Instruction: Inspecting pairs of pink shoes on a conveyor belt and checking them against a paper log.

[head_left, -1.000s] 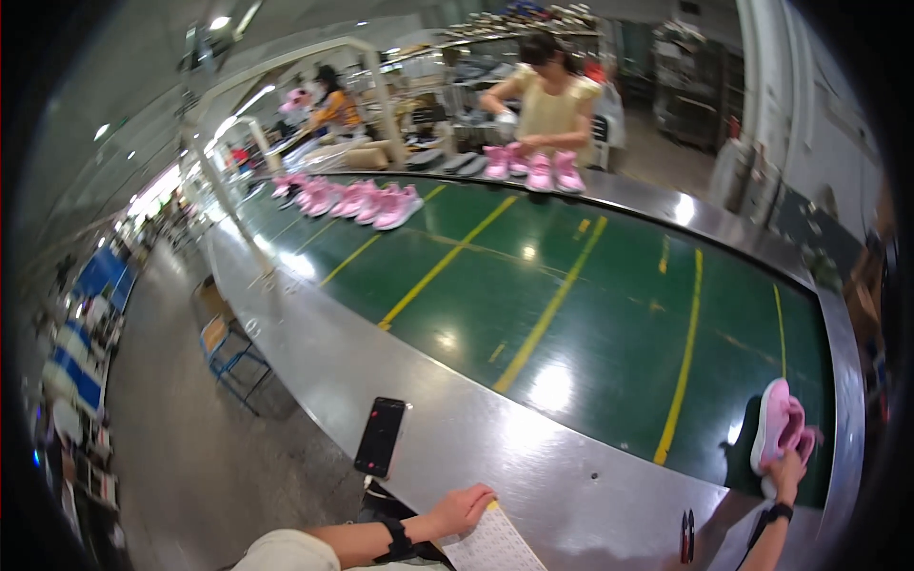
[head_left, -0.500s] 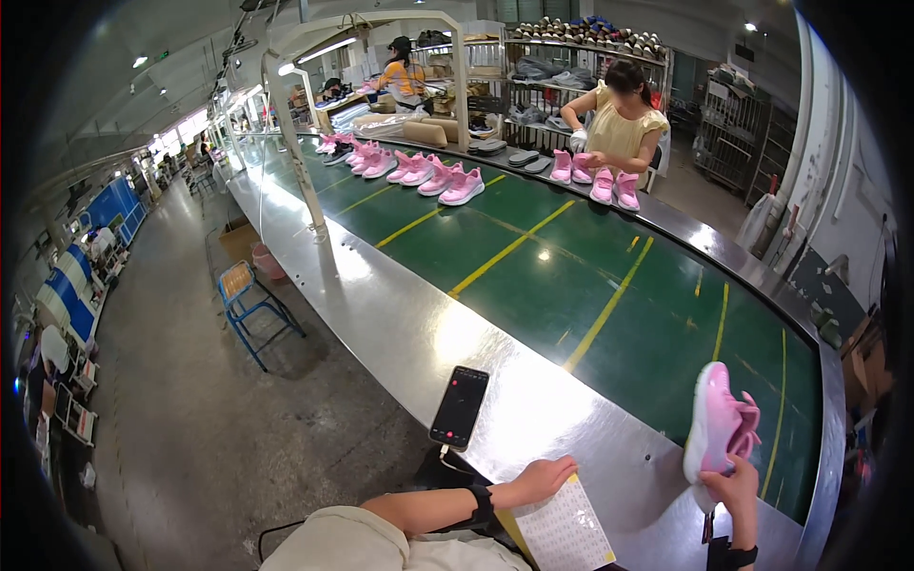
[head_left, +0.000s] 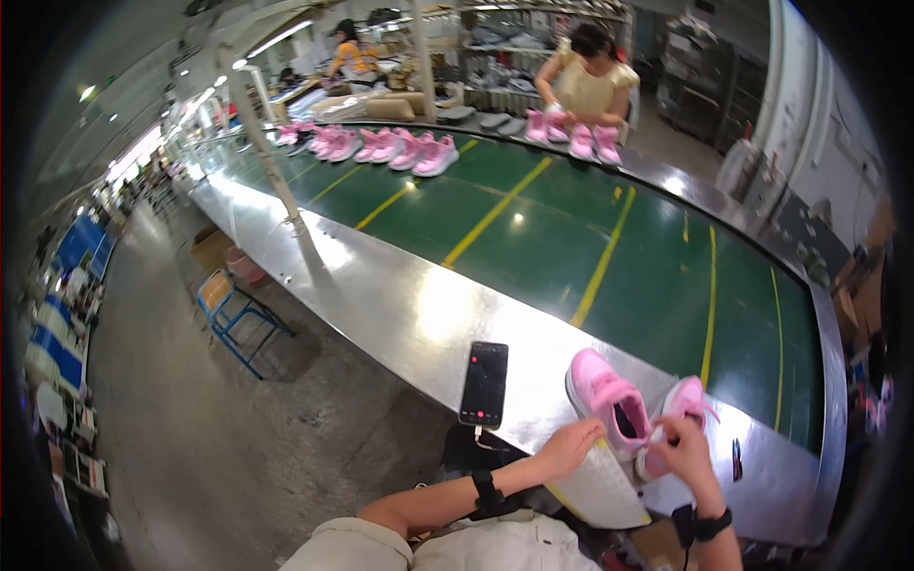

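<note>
Left hand [head_left: 569,450] pinches a sheet [head_left: 602,490]; right hand [head_left: 687,457] half-curled at pink shoe [head_left: 683,399], grip unclear.

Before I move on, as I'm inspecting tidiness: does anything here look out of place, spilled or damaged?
Nothing around the two nearest pink sneakers looks spilled or damaged. One oddity: the smartphone lies close to the outer rim of the metal ledge, its white cable plugged in, so it might get knocked or tugged off.
</note>
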The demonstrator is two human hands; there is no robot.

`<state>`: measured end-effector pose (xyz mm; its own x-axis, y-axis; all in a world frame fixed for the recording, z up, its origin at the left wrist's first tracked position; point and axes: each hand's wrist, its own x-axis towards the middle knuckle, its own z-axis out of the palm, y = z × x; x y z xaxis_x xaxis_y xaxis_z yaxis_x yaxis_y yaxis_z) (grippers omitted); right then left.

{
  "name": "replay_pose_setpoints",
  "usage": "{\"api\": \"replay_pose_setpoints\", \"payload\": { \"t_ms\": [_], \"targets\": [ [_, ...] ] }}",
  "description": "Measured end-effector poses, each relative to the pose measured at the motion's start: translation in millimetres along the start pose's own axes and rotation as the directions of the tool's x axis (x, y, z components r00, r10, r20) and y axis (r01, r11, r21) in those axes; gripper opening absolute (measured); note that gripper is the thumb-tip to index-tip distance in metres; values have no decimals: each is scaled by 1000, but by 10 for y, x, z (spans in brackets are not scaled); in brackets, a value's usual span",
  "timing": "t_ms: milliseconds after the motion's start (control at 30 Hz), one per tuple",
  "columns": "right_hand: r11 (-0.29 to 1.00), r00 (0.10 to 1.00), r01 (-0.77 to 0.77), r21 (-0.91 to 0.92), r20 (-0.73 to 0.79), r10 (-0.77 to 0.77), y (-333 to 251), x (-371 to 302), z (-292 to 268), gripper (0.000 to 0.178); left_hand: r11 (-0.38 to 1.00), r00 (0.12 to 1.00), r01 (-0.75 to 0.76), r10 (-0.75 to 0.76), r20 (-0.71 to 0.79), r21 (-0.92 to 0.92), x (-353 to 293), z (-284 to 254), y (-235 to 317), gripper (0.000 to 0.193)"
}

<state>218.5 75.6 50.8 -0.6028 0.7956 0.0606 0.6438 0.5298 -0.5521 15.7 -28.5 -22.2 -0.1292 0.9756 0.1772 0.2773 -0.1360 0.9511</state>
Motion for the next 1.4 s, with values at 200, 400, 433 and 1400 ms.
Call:
{"api": "replay_pose_setpoints", "payload": {
  "t_ms": [200, 400, 433, 1400],
  "targets": [
    [956, 991, -133, 262, 9, 136, -140, 424, -34, 16, 999, 995, 43, -43, 92, 2, -32, -88, 105, 20],
    [794, 924, -370, 483, 278, 262, -285, 481, -124, 11, 947, 990, -140, 134, 41, 288, 54, -252, 333, 21],
    [791, 921, -378, 481, 279, 271, -277, 485, -142, 11, 949, 990, -139, 131, 48, 282, 73, -251, 309, 21],
    [864, 913, 335, -375, 357, -199, -369, 643, 435, 12, 788, 958, -280, 263, 111, 548, 212, -3, 75, 12]
  ]
}}
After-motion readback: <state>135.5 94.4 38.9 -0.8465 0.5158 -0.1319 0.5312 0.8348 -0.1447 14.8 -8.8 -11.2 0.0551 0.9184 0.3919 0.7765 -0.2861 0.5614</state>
